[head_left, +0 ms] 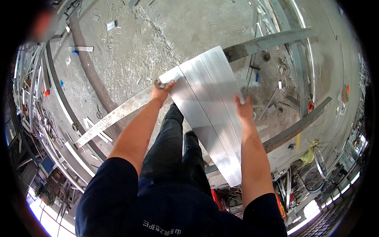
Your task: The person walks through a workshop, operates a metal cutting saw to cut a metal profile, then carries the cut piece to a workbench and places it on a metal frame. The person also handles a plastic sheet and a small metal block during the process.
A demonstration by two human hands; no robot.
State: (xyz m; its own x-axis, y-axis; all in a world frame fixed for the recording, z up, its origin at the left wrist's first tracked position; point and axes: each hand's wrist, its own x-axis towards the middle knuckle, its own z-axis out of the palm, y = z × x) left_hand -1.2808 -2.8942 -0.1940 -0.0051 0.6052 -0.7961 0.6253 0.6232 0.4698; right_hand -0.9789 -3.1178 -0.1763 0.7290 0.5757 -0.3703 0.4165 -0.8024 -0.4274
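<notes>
A silvery metal panel (205,94) with a brushed look and lengthwise seams slants through the middle of the view, from far centre down toward my right forearm. My left hand (161,93) grips its left edge near the far left corner, thumb on the top face. On the opposite edge my right hand (244,108) holds the panel, its thumb on top and the other fingers at the outer side. Fingertips under the panel are hidden. Beneath it a flat metal beam (122,112) runs from lower left to upper right, partly covered by the panel.
A second dark beam (298,125) crosses at right. A long curved-looking rail (65,100) and stacked metal lengths line the left. Offcuts and a blue-handled tool (257,76) lie on the concrete floor (130,43). A coiled hoop (314,179) and clutter stand lower right.
</notes>
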